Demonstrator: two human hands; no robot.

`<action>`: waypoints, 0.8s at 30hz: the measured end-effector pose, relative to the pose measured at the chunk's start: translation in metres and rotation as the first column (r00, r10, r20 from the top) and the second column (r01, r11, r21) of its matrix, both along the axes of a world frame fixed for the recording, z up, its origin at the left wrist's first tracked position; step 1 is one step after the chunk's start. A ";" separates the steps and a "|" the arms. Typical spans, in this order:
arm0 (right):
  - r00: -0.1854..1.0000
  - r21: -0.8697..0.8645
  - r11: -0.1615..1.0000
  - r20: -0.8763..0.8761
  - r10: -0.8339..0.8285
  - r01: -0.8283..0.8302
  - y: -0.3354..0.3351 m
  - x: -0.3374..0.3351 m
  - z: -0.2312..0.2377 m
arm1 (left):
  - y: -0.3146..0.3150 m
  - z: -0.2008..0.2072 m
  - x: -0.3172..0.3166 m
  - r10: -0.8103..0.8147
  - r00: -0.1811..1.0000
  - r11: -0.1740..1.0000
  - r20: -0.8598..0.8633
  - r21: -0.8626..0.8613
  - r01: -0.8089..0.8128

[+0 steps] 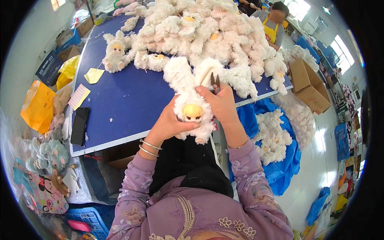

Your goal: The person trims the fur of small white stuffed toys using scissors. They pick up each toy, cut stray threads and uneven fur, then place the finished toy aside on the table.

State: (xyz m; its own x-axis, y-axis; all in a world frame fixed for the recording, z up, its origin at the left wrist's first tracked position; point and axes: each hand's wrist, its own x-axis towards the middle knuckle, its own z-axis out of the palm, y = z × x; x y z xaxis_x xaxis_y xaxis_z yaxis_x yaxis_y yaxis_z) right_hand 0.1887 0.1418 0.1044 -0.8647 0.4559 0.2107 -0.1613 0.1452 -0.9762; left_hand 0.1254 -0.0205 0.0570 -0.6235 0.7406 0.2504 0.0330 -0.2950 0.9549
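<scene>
1. White plush doll [191,105] sat upright-ish over the near edge of the blue tabletop [128,100], yellow face toward the camera, long ears pointing away into the pile.
2. Left hand [170,124] cupped the doll from its left side; fingers [188,126] curled under the face, pressed into the fur, gripping the body.
3. Right hand [221,103] was against the doll's right side, at head level; fingers wrapped shut around small scissors [215,81], blades poking up just beside the right ear.
4. So the doll was clamped between the two hands, touching both.
5. Heap of same white plush dolls [208,36] covered the far half of the tabletop.
6. Black phone [79,125] lay at the left edge, well apart from the hands; yellow note [93,75] further back.
7. More dolls lay on blue sheeting [280,168] on the floor at right, by a cardboard box [308,86].
</scene>
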 end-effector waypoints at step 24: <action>0.969 -0.352 0.912 0.050 0.242 -0.210 0.014 0.009 0.008 | -0.002 0.015 0.007 0.156 0.960 0.948 -0.233 -0.240 -0.212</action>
